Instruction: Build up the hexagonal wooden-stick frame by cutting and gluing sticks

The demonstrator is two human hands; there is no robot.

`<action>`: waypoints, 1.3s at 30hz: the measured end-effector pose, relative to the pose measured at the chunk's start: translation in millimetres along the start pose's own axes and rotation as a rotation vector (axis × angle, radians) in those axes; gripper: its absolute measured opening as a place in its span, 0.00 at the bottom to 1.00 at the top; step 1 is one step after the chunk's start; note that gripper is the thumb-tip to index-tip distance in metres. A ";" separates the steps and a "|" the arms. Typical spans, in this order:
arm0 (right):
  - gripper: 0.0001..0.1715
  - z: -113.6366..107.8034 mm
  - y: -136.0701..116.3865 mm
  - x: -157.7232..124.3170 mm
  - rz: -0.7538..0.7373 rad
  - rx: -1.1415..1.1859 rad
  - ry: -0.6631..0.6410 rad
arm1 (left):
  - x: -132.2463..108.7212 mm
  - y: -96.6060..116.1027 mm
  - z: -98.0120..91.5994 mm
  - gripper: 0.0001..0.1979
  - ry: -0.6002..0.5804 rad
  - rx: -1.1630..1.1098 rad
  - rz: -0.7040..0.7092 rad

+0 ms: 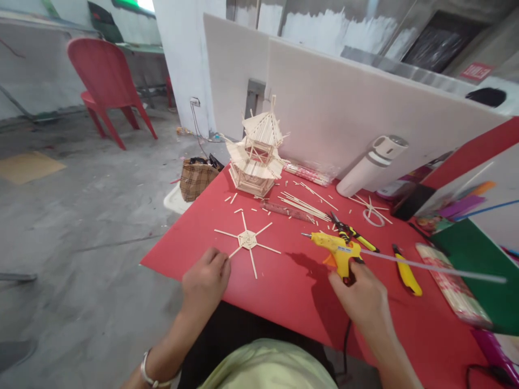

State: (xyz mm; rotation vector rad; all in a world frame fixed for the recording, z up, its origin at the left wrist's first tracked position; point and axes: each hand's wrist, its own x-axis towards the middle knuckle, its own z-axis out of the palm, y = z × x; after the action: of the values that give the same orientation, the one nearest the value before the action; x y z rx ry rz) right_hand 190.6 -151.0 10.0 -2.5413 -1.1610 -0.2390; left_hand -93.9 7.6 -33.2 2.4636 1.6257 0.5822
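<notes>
My right hand (363, 300) is closed around the handle of a yellow glue gun (334, 248), whose nozzle points left over the red table (292, 302); a long glue stick juts from its back to the right. My left hand (206, 278) rests on the table with fingers pinched on the tip of one spoke of a flat star-shaped stick piece (247, 240). A stick-built pagoda model (257, 154) stands at the table's far left corner.
Loose sticks (304, 205), pliers (351, 232), a yellow knife (405, 273), a white bottle (371, 165) and stick packets (454, 292) lie on the table. White partition boards stand behind. A checked bag (197, 178) and a red chair (107, 81) are on the floor at left.
</notes>
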 end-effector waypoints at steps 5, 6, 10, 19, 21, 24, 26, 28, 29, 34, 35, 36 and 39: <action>0.13 28.0 1.5 13.7 0.047 0.032 -0.241 | 3.0 -7.2 -0.6 0.15 0.023 0.019 -0.002; 0.13 32.3 -1.0 16.9 0.047 0.039 -0.281 | 3.3 -8.6 -1.3 0.15 0.030 0.016 -0.012; 0.11 40.3 -11.8 25.9 0.038 0.054 -0.359 | 2.9 -12.3 -3.2 0.13 0.063 -0.026 -0.042; 0.19 24.9 -20.8 23.4 0.010 -0.122 -0.350 | 21.6 -15.7 -8.1 0.10 0.048 -0.231 -0.010; 0.20 15.7 -25.7 21.9 0.004 -0.194 -0.291 | 33.8 -14.1 -13.3 0.10 0.025 -0.191 -0.006; 0.18 6.8 -34.7 21.6 -0.046 -0.149 -0.207 | 57.5 -8.9 -21.3 0.12 -0.021 -0.151 0.009; 0.17 6.6 -42.0 21.9 -0.119 -0.059 -0.166 | 76.9 -4.6 -24.6 0.12 -0.048 -0.111 0.007; 0.17 9.9 -51.1 21.3 -0.212 0.035 -0.136 | 98.2 -1.1 -25.2 0.12 -0.102 -0.053 -0.006; 0.17 12.1 -56.3 20.6 -0.261 0.077 -0.127 | 109.0 0.1 -24.5 0.12 -0.129 -0.032 -0.013; 0.16 19.7 -79.2 16.5 -0.411 0.176 -0.121 | 157.4 3.8 -14.5 0.14 -0.194 0.068 0.023; 0.16 20.0 -81.6 16.4 -0.425 0.184 -0.127 | 165.2 4.9 -11.8 0.14 -0.199 0.091 0.030; 0.16 20.0 -82.8 16.7 -0.436 0.191 -0.133 | 172.4 6.4 -9.2 0.14 -0.209 0.115 0.039; 0.16 18.7 -80.2 18.6 -0.458 0.220 -0.135 | 190.6 11.8 -1.4 0.15 -0.252 0.198 0.063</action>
State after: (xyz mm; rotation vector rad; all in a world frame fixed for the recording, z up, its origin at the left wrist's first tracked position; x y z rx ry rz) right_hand 142.3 -82.1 16.5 -2.1030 -1.7122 -0.0418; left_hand -18.9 175.5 18.2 2.6055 1.5777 0.1136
